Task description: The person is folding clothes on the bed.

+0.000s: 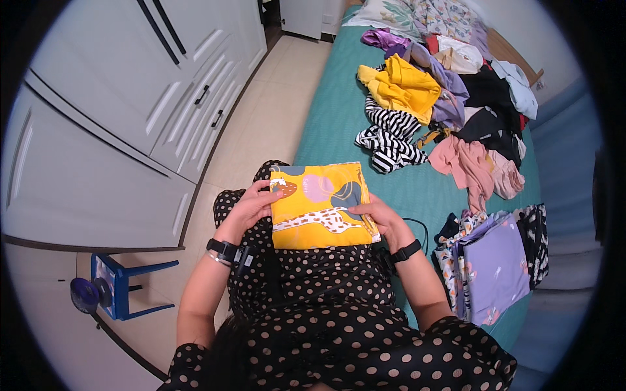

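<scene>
A folded yellow printed cloth [313,229] with a giraffe pattern lies over my lap, held level between both hands. My left hand [252,205] grips its left edge, thumb on top and fingers mostly underneath. At the right edge my right hand [379,213] pinches the layered side, its thumb resting on the print. Beneath the cloth is my black polka-dot garment [313,288]. To my right on the bed stands a stack of folded clothes, with a lavender printed piece [496,269] foremost and a black-and-white patterned piece [534,244] beside it.
Loose clothes are heaped on the teal bedspread [323,117]: a yellow garment [403,88], black-and-white striped fabric [391,141] and a pink garment [462,166]. White wardrobes [112,97] line the left. A small fan [85,295] sits on a blue stool [122,288].
</scene>
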A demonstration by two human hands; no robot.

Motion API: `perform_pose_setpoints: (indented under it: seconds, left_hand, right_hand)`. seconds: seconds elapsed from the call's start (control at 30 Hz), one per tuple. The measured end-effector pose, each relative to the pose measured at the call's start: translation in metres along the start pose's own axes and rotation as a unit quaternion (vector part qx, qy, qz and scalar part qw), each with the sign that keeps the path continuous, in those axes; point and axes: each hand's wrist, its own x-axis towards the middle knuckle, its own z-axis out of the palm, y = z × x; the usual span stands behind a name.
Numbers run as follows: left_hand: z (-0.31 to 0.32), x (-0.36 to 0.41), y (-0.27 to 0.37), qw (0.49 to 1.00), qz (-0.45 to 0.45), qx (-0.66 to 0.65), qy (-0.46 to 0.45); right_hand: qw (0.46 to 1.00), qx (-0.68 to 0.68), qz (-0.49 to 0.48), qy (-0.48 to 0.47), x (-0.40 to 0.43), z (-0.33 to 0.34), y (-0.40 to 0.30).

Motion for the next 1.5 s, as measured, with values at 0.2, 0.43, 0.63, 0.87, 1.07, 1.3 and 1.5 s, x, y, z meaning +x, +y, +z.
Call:
perform_pose_setpoints:
  seconds: [0.2, 0.43, 0.63, 0.87, 1.07, 1.3, 1.5]
  left_hand:
    - [0.034, 0.004, 0.005, 0.997, 0.025, -0.024, -0.070]
    - [0.085, 0.024, 0.020, 0.980, -0.025, 0.073, -0.183]
    - [0.107, 0.055, 0.003, 0.968, -0.051, 0.109, -0.220]
    - [0.123, 0.089, -0.019, 0.960, -0.090, 0.148, -0.218]
    - [0.112, 0.106, -0.030, 0.968, -0.099, 0.111, -0.200]
    - [0.098, 0.115, -0.038, 0.978, -0.093, 0.024, -0.186]
    - [0.100, 0.110, -0.039, 0.981, -0.069, 0.031, -0.176]
  right_hand:
    - [0.991, 0.089, -0.098, -0.005, -0.048, 0.037, -0.020]
    - [0.958, 0.146, -0.234, 0.080, -0.139, 0.061, -0.032]
    - [0.913, 0.144, -0.304, 0.231, -0.197, 0.052, -0.039]
    - [0.826, 0.053, -0.458, 0.324, -0.308, 0.005, -0.064]
    - [0.729, 0.060, -0.481, 0.484, -0.437, -0.102, 0.005]
    - [0.604, 0.132, -0.372, 0.692, -0.469, -0.194, 0.076]
    - [0.189, -0.474, -0.185, 0.840, -0.420, -0.152, 0.031]
